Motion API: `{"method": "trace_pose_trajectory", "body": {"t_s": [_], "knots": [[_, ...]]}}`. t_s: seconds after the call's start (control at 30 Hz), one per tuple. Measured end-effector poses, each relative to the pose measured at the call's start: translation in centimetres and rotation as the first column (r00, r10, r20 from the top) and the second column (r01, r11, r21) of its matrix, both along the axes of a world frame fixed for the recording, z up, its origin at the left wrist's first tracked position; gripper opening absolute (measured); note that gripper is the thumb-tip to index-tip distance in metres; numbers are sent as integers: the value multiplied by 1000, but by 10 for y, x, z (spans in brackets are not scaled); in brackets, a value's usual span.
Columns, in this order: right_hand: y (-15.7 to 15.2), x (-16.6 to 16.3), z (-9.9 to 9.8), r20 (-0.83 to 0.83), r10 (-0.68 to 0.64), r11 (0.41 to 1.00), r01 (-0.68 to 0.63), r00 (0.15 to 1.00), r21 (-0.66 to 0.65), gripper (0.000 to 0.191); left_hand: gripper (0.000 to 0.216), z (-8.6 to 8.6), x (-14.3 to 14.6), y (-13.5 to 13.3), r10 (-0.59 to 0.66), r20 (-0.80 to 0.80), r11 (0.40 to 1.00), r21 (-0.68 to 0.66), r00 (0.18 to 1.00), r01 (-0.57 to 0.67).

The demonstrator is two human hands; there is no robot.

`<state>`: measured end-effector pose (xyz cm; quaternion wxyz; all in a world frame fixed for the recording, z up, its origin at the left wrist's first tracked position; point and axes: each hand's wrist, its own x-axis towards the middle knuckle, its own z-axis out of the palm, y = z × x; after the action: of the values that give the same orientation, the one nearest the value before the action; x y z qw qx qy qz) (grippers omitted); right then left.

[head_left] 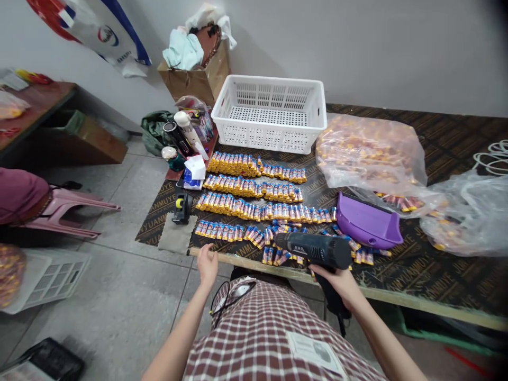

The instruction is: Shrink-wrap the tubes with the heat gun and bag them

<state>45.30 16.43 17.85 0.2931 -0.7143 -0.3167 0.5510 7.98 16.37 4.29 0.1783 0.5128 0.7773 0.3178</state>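
Observation:
My right hand (342,283) grips the handle of a black heat gun (313,248), its nozzle pointing left over the table's front part. Beneath and around the nozzle lie loose small blue-and-yellow cylinders (273,256) that look like batteries. Near the front left edge, my left hand (207,263) holds nothing, fingers loosely apart, just below the left end of the nearest row of cylinders (218,230). Behind it run several longer rows, including a stacked back row (234,163). A purple scoop (369,222) rests right of the rows, with more cylinders by its near edge.
A white plastic basket (273,135) stands at the back. Clear bags of cylinders (369,151) lie at right, near a white cord (492,157). A tape dispenser (181,209), bottles (188,129) and a cardboard box (194,84) are at left. Someone sits on a pink stool (71,203).

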Motion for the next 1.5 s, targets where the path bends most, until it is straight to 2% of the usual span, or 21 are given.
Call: {"method": "trace_pose_trajectory", "body": {"t_s": [0.17,0.33,0.63,0.8,0.97,1.17,1.33,1.5], "knots": [[12,-26,5,16,40,999,-40,999,5,43,26,-2,9,-9,-132,56,991,-27,990,133],[24,-51,3,34,164,986,-165,986,9,39,25,-7,14,-6,-124,112,991,-42,986,130],[37,-87,-8,122,218,968,-231,968,101,33,25,-6,-35,-4,-68,77,997,-14,995,69],[29,-83,-7,155,156,978,-175,975,114,37,25,-9,-56,-5,-60,44,998,-13,997,61],[11,-66,7,184,106,994,-107,977,-1,41,24,-16,-59,-3,-77,55,996,-35,996,79],[-3,-59,18,213,190,982,-183,958,-53,31,22,-16,-49,10,-130,90,989,-53,987,135],[4,-70,15,179,38,999,-38,983,-9,37,21,-12,-53,17,-137,100,989,-38,986,141],[19,-91,12,83,-1,1000,1,997,8,42,23,-12,-69,9,-124,94,991,-36,988,128]]}}
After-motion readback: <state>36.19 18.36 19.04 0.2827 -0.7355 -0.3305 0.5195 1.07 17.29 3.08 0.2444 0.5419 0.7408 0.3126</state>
